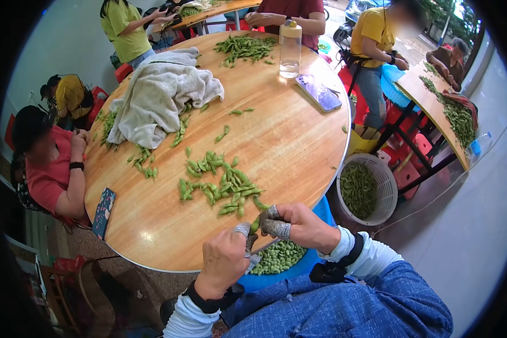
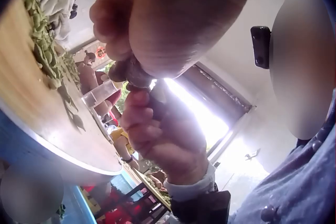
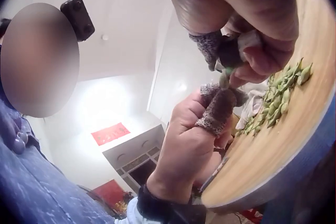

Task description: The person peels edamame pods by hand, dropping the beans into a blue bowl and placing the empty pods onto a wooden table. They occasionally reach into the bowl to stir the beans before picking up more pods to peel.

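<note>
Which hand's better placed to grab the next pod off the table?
Probably the right hand: its fingertips look closest to the pod pile. The left hand sits farther back; both seem to grip one pod.

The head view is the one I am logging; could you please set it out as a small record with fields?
Hands: left hand and right hand, together holding a green bean pod
Worn: grey fabric finger covers on both hands
Surface: round-edged, light-brown wooden table
Nearest heap: loose green pods
Below hands: blue plastic basin with shelled green beans
Right of table: white slotted plastic basket of green pods
Farther on table: crumpled grey cloth, clear yellow-lidded bottle, purple phone
</note>
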The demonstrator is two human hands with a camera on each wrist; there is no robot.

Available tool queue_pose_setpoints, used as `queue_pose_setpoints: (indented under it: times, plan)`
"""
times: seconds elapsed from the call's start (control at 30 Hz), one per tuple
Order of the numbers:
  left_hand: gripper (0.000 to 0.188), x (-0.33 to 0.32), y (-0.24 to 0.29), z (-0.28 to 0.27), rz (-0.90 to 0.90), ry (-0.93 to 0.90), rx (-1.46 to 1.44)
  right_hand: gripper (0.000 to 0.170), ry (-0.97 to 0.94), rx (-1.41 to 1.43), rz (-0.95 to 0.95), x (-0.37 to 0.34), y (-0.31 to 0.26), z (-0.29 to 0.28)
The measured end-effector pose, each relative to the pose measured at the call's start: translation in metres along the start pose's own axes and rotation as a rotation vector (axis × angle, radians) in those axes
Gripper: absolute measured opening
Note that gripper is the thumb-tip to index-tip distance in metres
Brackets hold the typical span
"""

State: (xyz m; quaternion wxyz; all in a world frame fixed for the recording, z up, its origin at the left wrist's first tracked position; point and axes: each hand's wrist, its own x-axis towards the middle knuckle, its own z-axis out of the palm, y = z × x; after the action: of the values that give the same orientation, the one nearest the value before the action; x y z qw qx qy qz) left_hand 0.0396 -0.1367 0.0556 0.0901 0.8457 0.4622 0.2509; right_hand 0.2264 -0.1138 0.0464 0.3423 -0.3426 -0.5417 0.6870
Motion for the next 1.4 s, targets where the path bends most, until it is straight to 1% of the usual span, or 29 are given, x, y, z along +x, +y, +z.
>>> queue_pose_setpoints:
  times: [0.27,0.37,0.47,0.57,0.67,0.77,0.87,0.97,1.07,1.17,1.27,1.3,1.4]
  plan:
    - [0.015,0.000,-0.002,0.003,0.093,-0.003,0.081,0.015,0.037,-0.085,-0.038,0.001,0.006,0.001]
    - [0.017,-0.002,-0.002,0.007,0.102,-0.001,0.092,0.015,0.053,-0.078,-0.073,0.002,0.010,0.001]
    - [0.020,-0.004,-0.001,0.009,0.100,0.004,0.130,0.015,0.091,-0.150,-0.089,0.003,0.014,0.001]
    - [0.025,-0.006,0.000,0.013,0.073,0.019,0.106,0.014,0.091,-0.120,-0.076,0.005,0.019,0.002]
    - [0.033,-0.011,-0.005,0.023,-0.015,0.065,-0.185,0.014,0.022,0.048,-0.043,0.007,0.023,0.000]
    - [0.029,-0.017,-0.009,0.035,-0.184,0.047,-0.646,0.014,-0.029,0.079,0.198,0.005,0.005,-0.002]
    - [0.015,-0.022,-0.006,0.033,-0.543,-0.061,-1.226,0.015,-0.088,0.215,0.038,0.006,0.020,-0.004]
    - [0.015,-0.023,-0.009,0.042,-0.567,0.013,-1.759,0.017,-0.128,0.334,-0.089,0.011,0.037,-0.003]
    - [0.018,-0.020,-0.007,0.037,-0.687,-0.068,-2.017,0.017,-0.112,0.387,-0.102,0.012,0.042,-0.002]
    - [0.014,-0.017,-0.011,0.034,-0.689,-0.040,-1.495,0.016,-0.098,0.332,-0.070,0.015,0.043,-0.007]
    - [0.012,-0.005,0.006,0.020,-0.447,0.060,-0.805,0.019,-0.067,0.095,-0.136,0.015,0.036,-0.003]
    - [0.013,-0.007,-0.001,0.024,-0.465,0.058,-0.731,0.017,-0.086,0.076,-0.134,0.015,0.033,0.000]
    - [0.013,-0.011,-0.006,0.028,-0.422,0.082,-0.952,0.016,-0.176,0.102,-0.248,0.014,0.032,-0.007]
